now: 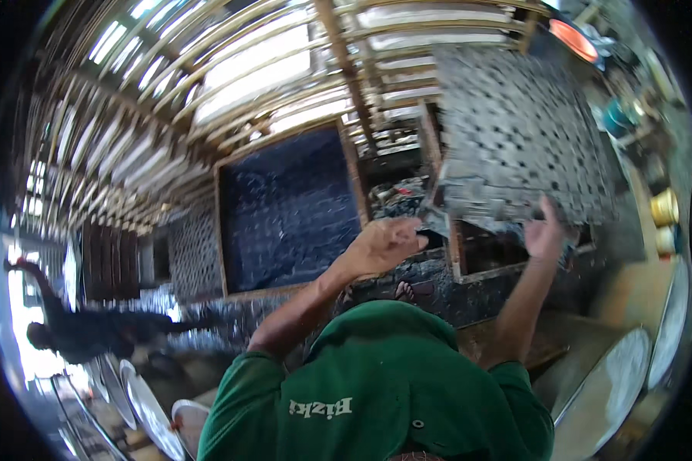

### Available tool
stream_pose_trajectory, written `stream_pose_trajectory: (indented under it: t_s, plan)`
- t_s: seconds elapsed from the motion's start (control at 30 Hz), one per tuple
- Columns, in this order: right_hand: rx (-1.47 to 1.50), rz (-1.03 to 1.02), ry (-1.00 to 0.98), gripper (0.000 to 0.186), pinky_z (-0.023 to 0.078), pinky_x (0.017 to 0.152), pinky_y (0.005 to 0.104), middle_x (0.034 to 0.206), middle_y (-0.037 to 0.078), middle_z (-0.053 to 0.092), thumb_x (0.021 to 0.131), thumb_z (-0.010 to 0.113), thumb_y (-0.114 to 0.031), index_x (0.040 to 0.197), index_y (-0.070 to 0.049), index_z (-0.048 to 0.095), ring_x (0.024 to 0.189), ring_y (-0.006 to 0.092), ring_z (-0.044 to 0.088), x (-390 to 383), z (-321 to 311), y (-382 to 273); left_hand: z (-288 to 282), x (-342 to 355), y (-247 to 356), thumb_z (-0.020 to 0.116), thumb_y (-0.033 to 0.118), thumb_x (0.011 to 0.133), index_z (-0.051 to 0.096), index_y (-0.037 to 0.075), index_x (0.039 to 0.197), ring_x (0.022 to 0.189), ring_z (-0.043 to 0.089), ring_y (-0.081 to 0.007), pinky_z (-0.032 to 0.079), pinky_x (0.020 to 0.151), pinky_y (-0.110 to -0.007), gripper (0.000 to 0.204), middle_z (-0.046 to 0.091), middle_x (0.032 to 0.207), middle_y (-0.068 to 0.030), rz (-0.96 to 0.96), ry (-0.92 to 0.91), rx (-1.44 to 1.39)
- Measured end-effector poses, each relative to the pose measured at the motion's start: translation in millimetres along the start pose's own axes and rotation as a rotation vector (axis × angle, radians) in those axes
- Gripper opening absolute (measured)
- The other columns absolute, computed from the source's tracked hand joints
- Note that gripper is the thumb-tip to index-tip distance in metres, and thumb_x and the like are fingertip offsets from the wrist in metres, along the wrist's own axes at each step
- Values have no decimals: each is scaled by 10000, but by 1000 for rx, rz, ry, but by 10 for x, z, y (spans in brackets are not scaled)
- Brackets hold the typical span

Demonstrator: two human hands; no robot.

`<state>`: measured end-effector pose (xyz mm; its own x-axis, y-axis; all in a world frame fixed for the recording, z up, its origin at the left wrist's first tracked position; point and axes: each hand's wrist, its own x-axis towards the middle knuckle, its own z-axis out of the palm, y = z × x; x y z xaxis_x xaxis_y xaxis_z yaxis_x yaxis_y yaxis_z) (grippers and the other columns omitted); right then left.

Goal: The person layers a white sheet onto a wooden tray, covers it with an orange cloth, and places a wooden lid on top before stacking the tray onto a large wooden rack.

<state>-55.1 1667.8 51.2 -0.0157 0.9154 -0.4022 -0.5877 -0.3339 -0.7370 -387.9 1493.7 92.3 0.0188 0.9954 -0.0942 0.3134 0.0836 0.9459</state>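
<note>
A grey panel dotted with dark holes or gaps (pixel 515 123) lies tilted over a wooden-framed box (pixel 455 250) at the right, its surface slightly blurred. My right hand (pixel 544 234) is at the panel's near edge, with a finger stretched up over it; I cannot make out a firm grip. My left hand (pixel 384 244) hovers near the panel's left corner, fingers partly spread and nothing visible in them. To its left stands a wide tray with a wooden rim (pixel 354 177), dark blue-black and wet-looking inside.
Bamboo slats (pixel 254 46) form the far wall. An orange basin (pixel 573 40), a teal container (pixel 617 117) and a yellow can (pixel 665 207) stand at right. Large round lids or pans (pixel 607 392) lean at lower right. Another person (pixel 92 330) is at far left.
</note>
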Motion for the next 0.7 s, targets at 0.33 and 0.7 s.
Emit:
stream_pose_trajectory:
  t_s: [0.33,0.7]
  plan:
    - [-129,-283,376,384,469,964,428,1090,152,631,937,609,-252,1211,11,558,1060,312,605,320,-1419,686,-760,-1568,-1857,652,359,893,708,18,1124,874,718,-325,550,815,-392,416,736,955,-189,-576,397,250]
    - [-888,-102,-334,240,548,686,242,951,86,694,905,650,-128,1110,-6,665,794,144,685,-1066,1563,1876,-1431,-2279,-3153,700,385,863,702,148,1122,1164,563,-353,431,970,-466,351,591,1259,-183,-242,701,1011]
